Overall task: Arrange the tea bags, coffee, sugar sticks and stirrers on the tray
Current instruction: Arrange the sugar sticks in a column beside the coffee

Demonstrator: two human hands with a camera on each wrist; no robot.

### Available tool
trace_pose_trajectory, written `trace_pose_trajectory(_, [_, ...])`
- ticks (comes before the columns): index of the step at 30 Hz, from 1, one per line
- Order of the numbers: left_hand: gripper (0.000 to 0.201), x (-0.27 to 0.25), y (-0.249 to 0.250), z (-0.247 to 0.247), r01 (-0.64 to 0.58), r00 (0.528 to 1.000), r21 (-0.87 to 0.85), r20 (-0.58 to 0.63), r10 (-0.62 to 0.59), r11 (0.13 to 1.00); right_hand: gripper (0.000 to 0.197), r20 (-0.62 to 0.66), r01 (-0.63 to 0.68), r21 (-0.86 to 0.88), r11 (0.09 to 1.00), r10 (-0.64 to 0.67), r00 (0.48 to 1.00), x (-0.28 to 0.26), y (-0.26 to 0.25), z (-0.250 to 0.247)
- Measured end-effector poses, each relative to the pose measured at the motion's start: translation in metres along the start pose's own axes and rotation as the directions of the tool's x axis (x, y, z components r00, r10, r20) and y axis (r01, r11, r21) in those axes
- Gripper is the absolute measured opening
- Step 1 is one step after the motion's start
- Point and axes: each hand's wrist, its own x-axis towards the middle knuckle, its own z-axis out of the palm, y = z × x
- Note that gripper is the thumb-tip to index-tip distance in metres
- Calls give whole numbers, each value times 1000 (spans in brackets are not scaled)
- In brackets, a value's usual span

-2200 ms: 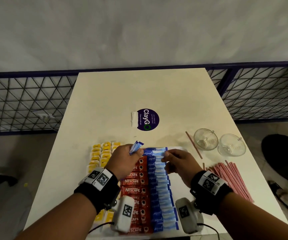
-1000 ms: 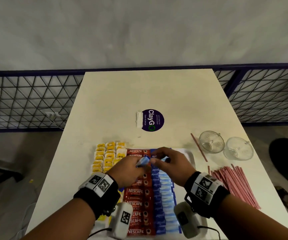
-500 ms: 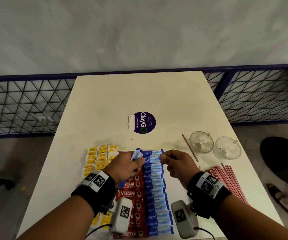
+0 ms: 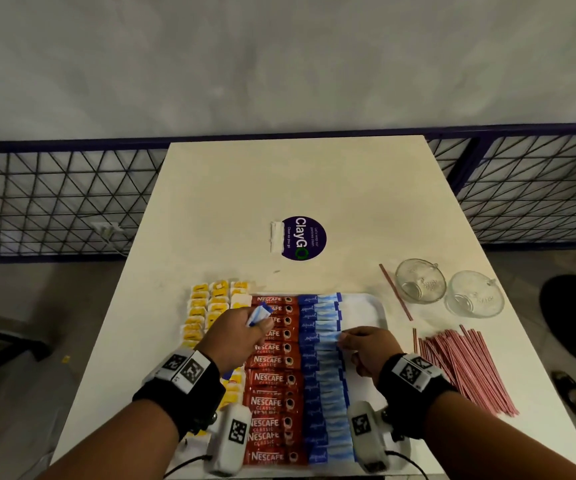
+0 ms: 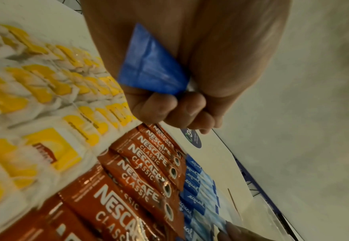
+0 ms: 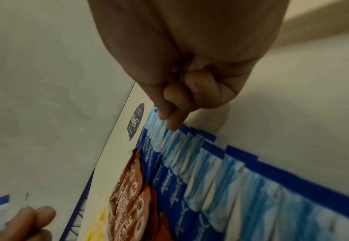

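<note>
Sugar sticks (image 4: 324,358) lie crosswise in a column on the tray (image 4: 366,306), right of the coffee (image 4: 272,379); right hand (image 4: 366,351) pinches one's end (nearer), left hand (image 4: 234,336) grips spare sticks (image 4: 258,314).

Left hand (image 4: 236,336) covers part of coffee row (image 4: 272,379) and tea bags (image 4: 206,308) left of it; how many blue sugar sticks (image 5: 151,71) it grips, cannot tell. Tray (image 4: 366,306): near edge cut off by head view's bottom, left side buried under packets. Right hand (image 4: 366,348) fingers (image 6: 170,114) at sugar row (image 4: 324,362): pinching or only touching a stick, cannot tell. Wrist views blurred; tea bag print unreadable. Right of tray, stirrer (image 4: 466,368) count too fine to tell.
</note>
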Motion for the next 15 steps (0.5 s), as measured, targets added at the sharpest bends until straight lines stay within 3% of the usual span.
trace_pose_trajectory(10, [31, -5, -10, -5, 40, 999, -66, 25, -39, 997, 22, -72, -15, -210, 978, 0, 997, 8, 4, 9])
trace_pose_trajectory(15, [28, -8, -3, -5, 47, 998, -116, 44, -42, 992, 43, -106, -8, -463, 886, -47, 993, 4, -5, 8])
